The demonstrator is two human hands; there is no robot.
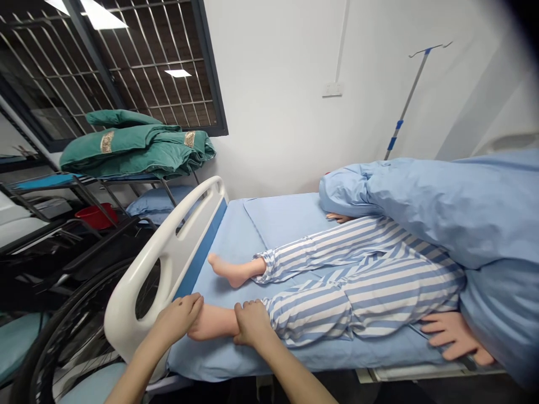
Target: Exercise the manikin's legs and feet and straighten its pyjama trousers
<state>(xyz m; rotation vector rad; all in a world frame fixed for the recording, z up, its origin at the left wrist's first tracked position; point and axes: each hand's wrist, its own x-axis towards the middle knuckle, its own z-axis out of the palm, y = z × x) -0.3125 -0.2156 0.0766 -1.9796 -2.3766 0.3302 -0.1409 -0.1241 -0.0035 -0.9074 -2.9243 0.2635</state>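
A patient manikin lies on a bed in striped blue-and-white trousers [383, 286], its legs stretched toward the footboard. My left hand [179, 317] is closed over the toe end of its near foot [202, 322]. Around the near ankle [225, 321], just below the trouser cuff, my right hand [252, 322] is wrapped, thumb on the near side. The far foot [231, 272] rests bare on the sheet, toes up. One manikin hand [457, 336] lies palm down by the near edge; the other [339, 217] peeks out under a blue cover [442, 196].
The white footboard [126, 292] stands close to my left hand. Left of it are a wheelchair wheel [46, 348], a red basin [96, 216] and a rack with folded green quilts [138, 146]. An IV pole [406, 106] rises behind the bed [286, 210], near the wall.
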